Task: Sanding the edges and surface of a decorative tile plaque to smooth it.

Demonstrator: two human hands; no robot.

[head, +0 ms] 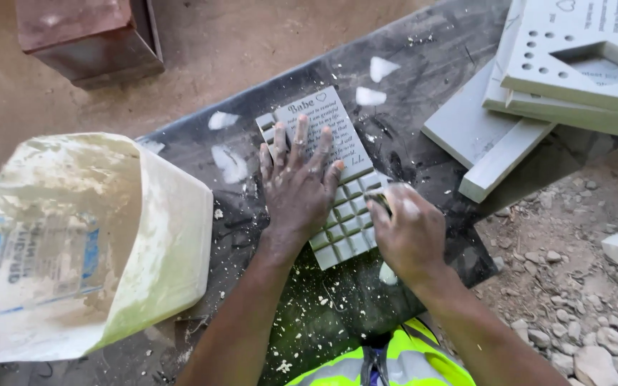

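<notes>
Your left hand (pixel 296 187) lies flat with fingers spread on a pale grey engraved plaque (pixel 321 129), pressing it down onto a grid-patterned mould (pixel 345 229) that sits at the centre of the dark, dust-streaked table (pixel 430 64). Your right hand (pixel 410 232), just at four o'clock from the left, is curled closed around a small dark tool (pixel 380 204) whose tip meets the grid's right edge; what kind of tool it is cannot be told. A large open sack (pixel 87 243) of pale powder leans at nine o'clock, well apart from the mould. At one to two o'clock, cast slabs (pixel 495 143) and a slab with a star-shaped cutout (pixel 581 57) are stacked at the table's far end. A rusty red box (pixel 87 36) stands on the dirt at eleven o'clock, and gravel (pixel 581 300) lies at four o'clock. To work cleanly, keep your flat palm weighted evenly so the plaque cannot slide, and use short, shallow strokes along the edge.
</notes>
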